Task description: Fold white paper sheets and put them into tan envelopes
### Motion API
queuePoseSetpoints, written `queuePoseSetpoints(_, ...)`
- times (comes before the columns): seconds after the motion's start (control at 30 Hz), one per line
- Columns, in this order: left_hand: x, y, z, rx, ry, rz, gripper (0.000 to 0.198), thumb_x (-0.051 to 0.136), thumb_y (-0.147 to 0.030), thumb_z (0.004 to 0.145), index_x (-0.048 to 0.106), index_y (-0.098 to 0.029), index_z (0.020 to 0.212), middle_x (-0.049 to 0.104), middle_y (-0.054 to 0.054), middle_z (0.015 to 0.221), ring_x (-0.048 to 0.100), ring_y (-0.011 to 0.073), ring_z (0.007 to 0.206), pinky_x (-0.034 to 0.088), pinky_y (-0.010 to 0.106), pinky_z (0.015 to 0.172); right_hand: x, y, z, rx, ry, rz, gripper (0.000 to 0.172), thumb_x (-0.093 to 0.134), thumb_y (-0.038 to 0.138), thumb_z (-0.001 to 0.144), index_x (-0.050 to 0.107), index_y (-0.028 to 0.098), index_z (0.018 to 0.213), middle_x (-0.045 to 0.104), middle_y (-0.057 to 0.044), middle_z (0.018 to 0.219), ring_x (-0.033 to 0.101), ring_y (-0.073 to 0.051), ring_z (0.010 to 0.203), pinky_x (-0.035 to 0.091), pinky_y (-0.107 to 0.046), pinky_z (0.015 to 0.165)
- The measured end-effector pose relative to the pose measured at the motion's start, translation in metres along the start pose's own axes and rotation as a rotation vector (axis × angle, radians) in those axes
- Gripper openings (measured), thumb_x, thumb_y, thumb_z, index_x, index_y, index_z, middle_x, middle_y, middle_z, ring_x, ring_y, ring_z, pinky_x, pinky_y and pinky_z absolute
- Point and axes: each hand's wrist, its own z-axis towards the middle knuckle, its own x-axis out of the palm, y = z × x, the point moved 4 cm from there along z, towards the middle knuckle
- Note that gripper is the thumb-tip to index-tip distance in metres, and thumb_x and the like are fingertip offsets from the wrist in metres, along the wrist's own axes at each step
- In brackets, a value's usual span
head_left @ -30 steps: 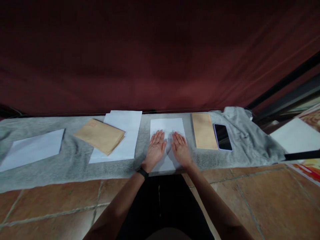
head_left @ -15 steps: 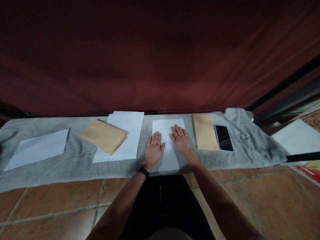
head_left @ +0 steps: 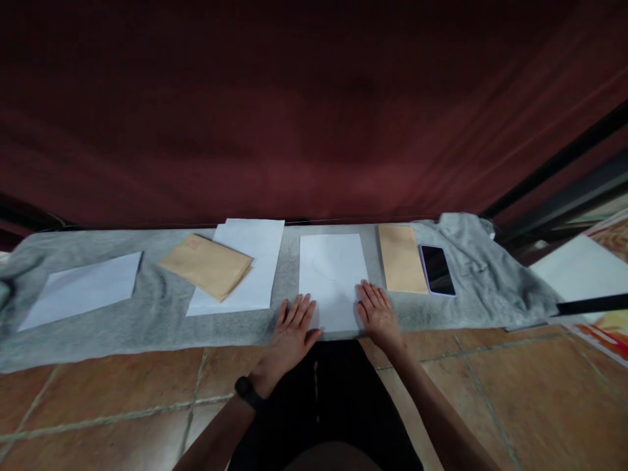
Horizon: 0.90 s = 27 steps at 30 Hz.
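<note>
A white sheet of paper (head_left: 335,275) lies flat in front of me on a grey cloth, with faint curved lines or creases near its middle. My left hand (head_left: 293,330) rests at the sheet's lower left corner, fingers spread. At the lower right edge, my right hand (head_left: 377,315) lies with its fingers stretched out, partly over the paper. Neither hand grips anything. Right of the sheet is a brown envelope (head_left: 402,258), beside a phone (head_left: 438,270) with a dark screen.
To the left, brown envelopes (head_left: 206,265) lie on white sheets (head_left: 260,252). Farther left is another white paper (head_left: 86,288). The grey cloth (head_left: 161,320) covers a narrow, bench-like surface. Dark red fabric (head_left: 304,131) hangs behind it, and a black bar (head_left: 593,305) stands at the right.
Both hands have slid down the paper toward me and moved apart to its lower corners. The middle of the sheet is now uncovered. The view has shifted slightly.
</note>
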Motion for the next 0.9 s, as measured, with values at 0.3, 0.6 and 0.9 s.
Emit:
queuePoseSetpoints(0.3,-0.007,0.002,-0.001,0.085,0.042,-0.063,0.044,0.05,-0.023,0.097,0.059,-0.021,0.141,0.056,0.008,0.149,0.052,0.0225,0.139,0.039,0.045,0.12,-0.01,0.004,-0.018,-0.112,0.044,0.028,0.055,0.049,0.041,0.102,0.047,0.015,0.151,0.045,-0.015,0.158,0.042,-0.03,0.146,0.034,-0.052,0.121)
queuePoseSetpoints(0.6,-0.022,0.003,-0.005,0.065,0.008,-0.369,0.032,0.045,-0.024,0.102,0.074,-0.021,0.115,0.075,0.006,0.123,0.068,0.0213,0.116,0.052,0.04,0.107,-0.027,-0.003,-0.034,-0.203,0.122,0.271,0.062,0.066,0.027,0.09,0.049,0.022,0.15,0.051,-0.012,0.155,0.048,-0.028,0.142,0.036,-0.054,0.121)
queuePoseSetpoints(0.9,-0.049,0.036,-0.01,-0.221,0.0,-0.942,0.036,0.056,-0.048,0.095,0.077,-0.02,0.091,0.077,0.001,0.086,0.069,0.0199,0.081,0.053,0.028,0.075,-0.039,-0.026,-0.03,0.077,0.002,0.692,0.027,0.055,0.037,0.098,0.075,0.028,0.113,0.075,-0.006,0.12,0.069,-0.024,0.114,0.054,-0.043,0.102)
